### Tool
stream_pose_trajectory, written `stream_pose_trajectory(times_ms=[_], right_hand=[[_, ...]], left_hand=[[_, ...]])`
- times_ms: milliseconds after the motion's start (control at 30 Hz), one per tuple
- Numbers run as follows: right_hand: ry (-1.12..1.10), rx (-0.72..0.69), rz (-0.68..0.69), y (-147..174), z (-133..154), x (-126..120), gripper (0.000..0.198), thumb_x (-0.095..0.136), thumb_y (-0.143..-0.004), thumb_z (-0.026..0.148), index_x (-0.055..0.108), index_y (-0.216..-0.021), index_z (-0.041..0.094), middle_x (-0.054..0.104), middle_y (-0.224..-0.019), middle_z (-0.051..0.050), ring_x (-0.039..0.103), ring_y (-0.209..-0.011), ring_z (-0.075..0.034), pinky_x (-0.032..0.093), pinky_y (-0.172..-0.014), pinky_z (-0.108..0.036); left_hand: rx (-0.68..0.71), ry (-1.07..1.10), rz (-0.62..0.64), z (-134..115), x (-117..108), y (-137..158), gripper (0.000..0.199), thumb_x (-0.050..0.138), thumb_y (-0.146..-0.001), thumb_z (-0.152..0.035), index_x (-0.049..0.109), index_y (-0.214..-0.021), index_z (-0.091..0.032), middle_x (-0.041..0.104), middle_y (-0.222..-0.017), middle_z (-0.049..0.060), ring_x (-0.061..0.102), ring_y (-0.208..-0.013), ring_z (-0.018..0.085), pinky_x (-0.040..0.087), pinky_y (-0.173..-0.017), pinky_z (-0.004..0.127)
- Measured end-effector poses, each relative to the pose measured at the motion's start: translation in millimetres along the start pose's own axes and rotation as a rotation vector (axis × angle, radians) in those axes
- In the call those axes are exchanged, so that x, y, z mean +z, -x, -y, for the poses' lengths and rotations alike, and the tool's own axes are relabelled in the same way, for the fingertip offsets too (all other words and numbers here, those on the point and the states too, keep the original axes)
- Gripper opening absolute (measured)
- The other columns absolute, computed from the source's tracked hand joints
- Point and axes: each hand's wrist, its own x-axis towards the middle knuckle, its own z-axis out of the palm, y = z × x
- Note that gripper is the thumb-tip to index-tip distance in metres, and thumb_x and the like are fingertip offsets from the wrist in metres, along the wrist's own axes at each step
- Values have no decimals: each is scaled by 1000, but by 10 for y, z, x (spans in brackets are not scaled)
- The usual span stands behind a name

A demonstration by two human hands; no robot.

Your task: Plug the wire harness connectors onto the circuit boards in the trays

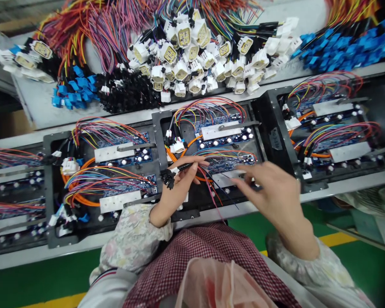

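My left hand (179, 188) is closed around a wire harness over the front circuit board (224, 161) in the middle tray. The harness's black connector (169, 177) sticks out to the left of the hand. Loose pink, red and dark wires (215, 192) fan out from it on the right, hanging across the tray's front edge. My right hand (268, 194) is over the right part of the same board. Its thumb and forefinger close on the end of a thin dark wire (223, 175). A pale metal bar (220, 179) lies on the board, partly covered by the wires.
Another wired board (229, 132) sits behind in the same tray. Neighbouring trays hold more boards, such as the left one (123, 147). Along the back shelf lie heaps of white connectors (192, 55), blue connectors (349, 47) and black connectors (126, 87).
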Motion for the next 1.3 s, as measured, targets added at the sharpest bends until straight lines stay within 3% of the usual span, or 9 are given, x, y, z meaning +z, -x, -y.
stream_pose_trajectory(times_ms=[67,133,233,433,667,833,967,1167,1300], right_hand=[[-39,-75,62,-6,58,38,23,56,-97,33,71,-86,20,70,-75,-3,63,-72,-18,44,-68,-29],[-82,-35,28,-32,62,126,23,52,-98,29,70,-88,20,73,-83,-4,65,-78,-18,46,-71,-30],[-96,8,16,-85,15,287,23,49,-99,30,70,-99,20,74,-89,-6,67,-80,-19,47,-74,-30],[1,-17,47,-129,-16,442,24,49,-98,30,71,-96,20,74,-86,-6,67,-76,-20,44,-69,-30],[-26,-22,16,-139,-20,477,24,50,-97,29,72,-94,20,75,-86,-5,68,-76,-20,44,-68,-29],[40,0,68,-152,12,398,27,51,-97,32,75,-95,21,73,-78,-5,67,-70,-19,41,-62,-29],[-66,8,-28,-108,141,232,26,57,-96,38,76,-96,19,72,-73,-4,65,-66,-17,44,-64,-28],[-96,-107,188,-110,247,207,34,50,-99,34,71,-75,21,70,-71,-2,63,-64,-15,38,-58,-28],[-40,-8,16,-123,139,162,38,55,-97,39,63,-66,20,62,-59,0,57,-55,-14,34,-54,-29]], left_hand=[[4,-13,-24,8,2,-9,18,60,-95,-33,72,-100,-20,76,-100,4,63,-55,6,58,-54,18],[10,-5,-33,16,2,-16,19,62,-94,-36,72,-99,-20,75,-98,4,63,-54,6,58,-52,18],[20,24,-20,26,4,-18,21,62,-94,-38,72,-101,-20,75,-92,4,69,-64,10,60,-53,18],[21,37,-15,21,17,-2,18,63,-93,-35,72,-98,-20,76,-93,5,73,-79,15,64,-60,22],[29,-39,-35,28,0,3,19,63,-94,-37,74,-96,-21,70,-99,4,67,-60,7,62,-55,19],[4,-31,-50,70,7,2,23,65,-92,-41,75,-96,-21,71,-101,6,69,-69,11,63,-57,20],[3,-19,-53,60,9,7,21,65,-92,-40,75,-97,-23,70,-99,5,67,-64,9,61,-53,20],[0,-14,-16,29,0,10,19,63,-93,-37,74,-100,-22,70,-95,3,63,-57,6,60,-53,18],[-4,54,-3,62,14,3,21,61,-94,-40,71,-100,-21,71,-93,4,68,-63,9,60,-54,18]])
